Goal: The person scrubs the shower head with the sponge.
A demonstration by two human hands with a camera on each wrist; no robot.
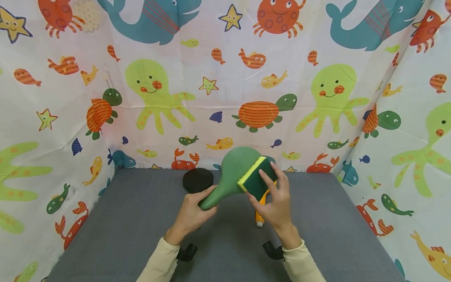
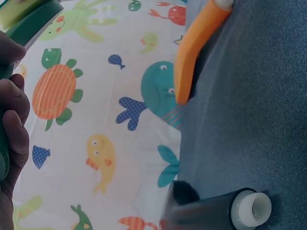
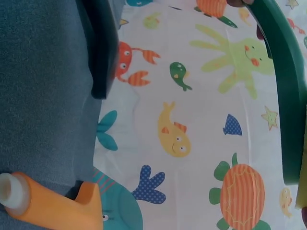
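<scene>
— Left hand?
— Curled round the green paddle handle, held above the grey table.
— Right hand?
— Pinching the sponge against the paddle's face. Black disc sits near the back edge, orange tool beneath; front table lies bare.

an orange handle lies on the grey surface, a black disc beyond it; a green paddle edge crosses the fish-print cloth.

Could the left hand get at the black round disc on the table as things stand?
Probably not right away: the left hand grips the green paddle's handle. The black disc lies just beyond it, nothing between.
</scene>
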